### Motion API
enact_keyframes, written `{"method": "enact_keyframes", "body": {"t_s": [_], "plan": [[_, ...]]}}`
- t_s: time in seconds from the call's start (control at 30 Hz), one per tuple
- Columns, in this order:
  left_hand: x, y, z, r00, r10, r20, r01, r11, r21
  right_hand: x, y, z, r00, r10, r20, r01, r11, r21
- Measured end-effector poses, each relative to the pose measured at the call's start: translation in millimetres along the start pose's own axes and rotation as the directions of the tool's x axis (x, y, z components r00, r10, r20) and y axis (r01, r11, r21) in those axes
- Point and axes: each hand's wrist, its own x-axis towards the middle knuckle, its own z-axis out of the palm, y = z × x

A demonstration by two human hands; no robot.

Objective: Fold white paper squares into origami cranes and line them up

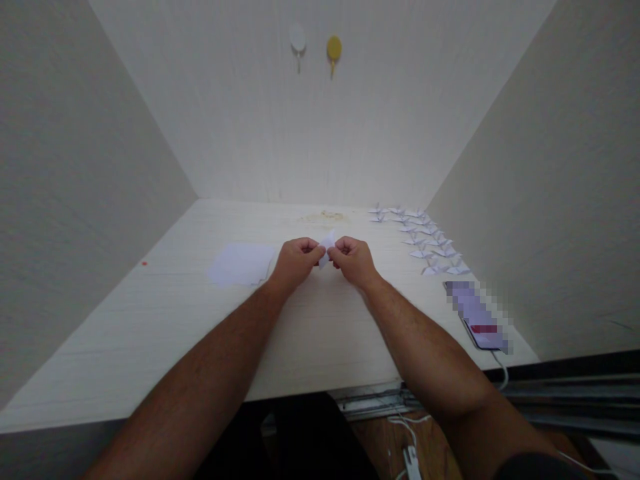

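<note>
Between my two hands is a small piece of folded white paper (327,248), tilted, with a point at its top. My left hand (300,259) pinches its left side between thumb and fingers. On the opposite side, my right hand (354,259) grips the paper the same way, thumbs close together. The fingertips behind the paper are hidden. Left of my left hand lies a stack of white paper sheets (240,263). Folded white paper cranes (423,230) stand in rows at the back right of the table.
The white table (320,347) is enclosed by walls at the back and both sides. A phone (475,317) with a white cable (501,370) lies at the right edge. White and yellow hooks (334,48) hang on the back wall. A power strip (411,461) is on the floor.
</note>
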Motion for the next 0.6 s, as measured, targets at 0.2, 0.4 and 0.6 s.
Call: {"method": "enact_keyframes", "body": {"t_s": [0.2, 0.4, 0.6], "plan": [[0, 1, -1.6, 1.000, 0.001, 0.010, 0.000, 0.995, -0.104, 0, -1, -3, 0.996, 0.020, 0.085, -0.029, 0.995, 0.098], [2, -2, -4.0, 0.986, -0.140, 0.091, 0.157, 0.966, -0.204, 4, 10, -4, 0.994, 0.088, 0.064, -0.096, 0.986, 0.133], [2, -4, -8.8, 0.955, -0.207, 0.214, 0.273, 0.896, -0.350, 7, 13, -4, 0.995, 0.068, 0.074, -0.078, 0.986, 0.147]]}}
